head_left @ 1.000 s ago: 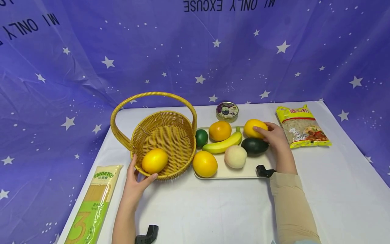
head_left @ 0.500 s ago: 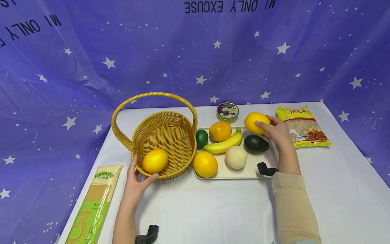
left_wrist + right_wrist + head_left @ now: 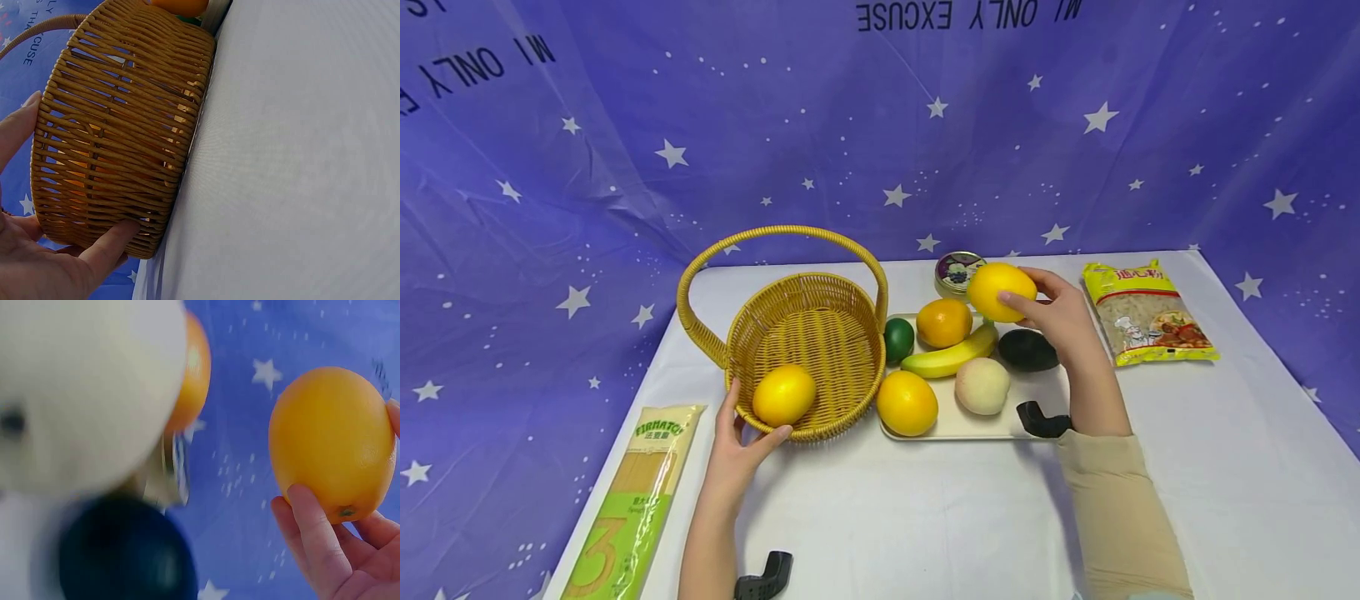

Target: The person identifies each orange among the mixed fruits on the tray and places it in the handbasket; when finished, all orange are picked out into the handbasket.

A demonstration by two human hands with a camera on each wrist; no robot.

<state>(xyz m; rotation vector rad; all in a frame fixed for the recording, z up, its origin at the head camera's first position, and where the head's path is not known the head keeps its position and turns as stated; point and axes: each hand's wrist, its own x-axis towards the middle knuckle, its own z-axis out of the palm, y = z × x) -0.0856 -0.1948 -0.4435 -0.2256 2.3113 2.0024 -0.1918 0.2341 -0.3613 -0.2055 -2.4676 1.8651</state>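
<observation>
My right hand holds an orange between thumb and fingers, raised above the back of the cream tray. In the right wrist view, the thumb and fingers curl round the same orange. My left hand grips the near-left side of a wicker basket, thumb at its rim. The left wrist view shows fingers against the basket's woven outer wall. One yellow-orange fruit lies inside the basket. On the tray are a banana, a peach and an avocado.
Also at the tray are a dark green fruit and two oranges, one at the back and one at the front corner. A round tin stands behind. A spaghetti pack lies left, a yellow food bag right.
My right hand has lifted the orange off the tray and carried it leftward, so it now partly covers the tin. The left hand and the basket have stayed in place.
</observation>
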